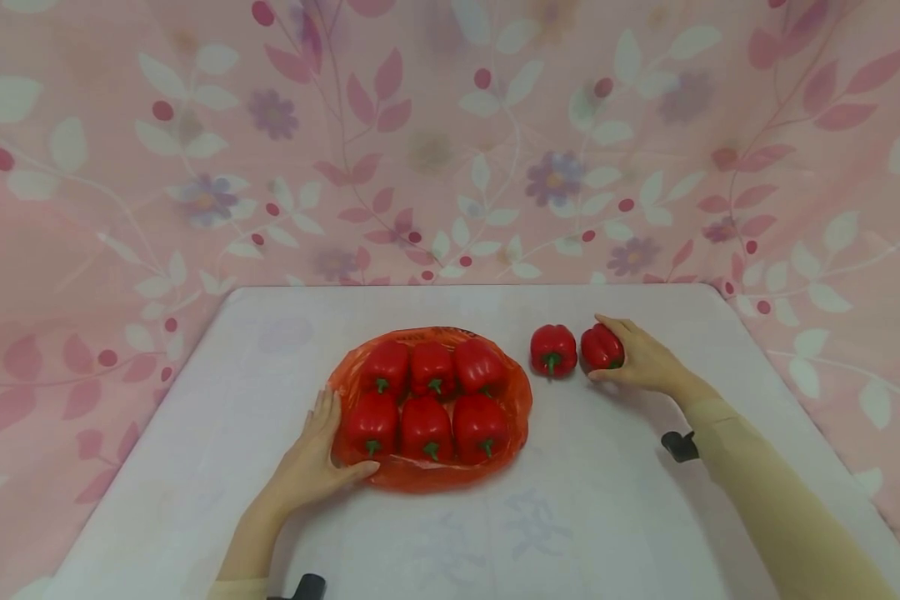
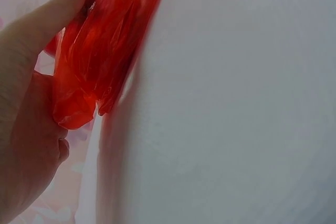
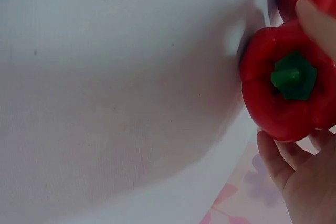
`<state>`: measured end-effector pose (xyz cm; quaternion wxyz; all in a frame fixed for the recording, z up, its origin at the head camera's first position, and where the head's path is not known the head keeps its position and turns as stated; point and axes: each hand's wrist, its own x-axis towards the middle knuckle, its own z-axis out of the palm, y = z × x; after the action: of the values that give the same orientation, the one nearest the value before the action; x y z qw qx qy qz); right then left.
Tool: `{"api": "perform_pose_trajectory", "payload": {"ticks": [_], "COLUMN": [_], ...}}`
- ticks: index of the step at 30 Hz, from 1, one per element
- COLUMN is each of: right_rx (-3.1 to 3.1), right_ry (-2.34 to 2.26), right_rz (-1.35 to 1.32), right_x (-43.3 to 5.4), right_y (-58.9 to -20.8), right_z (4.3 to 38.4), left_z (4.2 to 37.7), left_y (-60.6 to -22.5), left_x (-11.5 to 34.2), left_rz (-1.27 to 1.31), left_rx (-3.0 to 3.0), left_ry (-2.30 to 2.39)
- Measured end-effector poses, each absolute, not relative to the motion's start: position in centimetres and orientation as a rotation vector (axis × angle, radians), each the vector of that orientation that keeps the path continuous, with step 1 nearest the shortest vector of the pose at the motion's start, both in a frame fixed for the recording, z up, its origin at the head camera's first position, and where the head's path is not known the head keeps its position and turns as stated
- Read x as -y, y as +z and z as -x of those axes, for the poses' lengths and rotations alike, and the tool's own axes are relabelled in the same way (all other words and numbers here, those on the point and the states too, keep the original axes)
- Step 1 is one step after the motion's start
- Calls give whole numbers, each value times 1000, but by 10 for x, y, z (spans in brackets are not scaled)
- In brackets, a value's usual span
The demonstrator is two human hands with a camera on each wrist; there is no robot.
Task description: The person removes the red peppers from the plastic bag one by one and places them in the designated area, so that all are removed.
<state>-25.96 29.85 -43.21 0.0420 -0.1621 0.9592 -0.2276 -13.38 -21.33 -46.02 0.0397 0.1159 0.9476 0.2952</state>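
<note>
Several glossy red bell peppers (image 1: 425, 425) with green stems sit in two rows inside an orange-red plastic bag (image 1: 438, 477), its rim spread round them. My left hand (image 1: 311, 454) rests at the bag's left side, fingers extended along it and thumb at the front edge. Bunched bag plastic (image 2: 105, 51) lies between thumb and palm in the left wrist view. To the right, my right hand (image 1: 641, 358) holds a red bell pepper (image 3: 262, 103) between thumb and fingers, stem facing the wrist camera. Just left of it sits another red bell pepper (image 1: 551, 346).
A white table (image 1: 592, 508) bears everything, with faint bluish marks on its front part. Pink floral cloth (image 1: 450, 142) hangs behind and along both sides. Dark wrist mounts (image 1: 680, 447) show at the sleeves.
</note>
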Motion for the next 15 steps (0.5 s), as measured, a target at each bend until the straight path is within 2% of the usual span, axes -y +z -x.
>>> {"api": "perform_pose_trajectory", "payload": {"ticks": [15], "right_rx": [-2888], "right_ry": [-727], "right_rz": [315], "right_x": [-290], "right_y": [-430], "right_z": [258], "left_z": [133], "left_y": [-461], "left_x": [213], "left_rz": [-362], "left_rx": [-2913], "left_ry": [921]}}
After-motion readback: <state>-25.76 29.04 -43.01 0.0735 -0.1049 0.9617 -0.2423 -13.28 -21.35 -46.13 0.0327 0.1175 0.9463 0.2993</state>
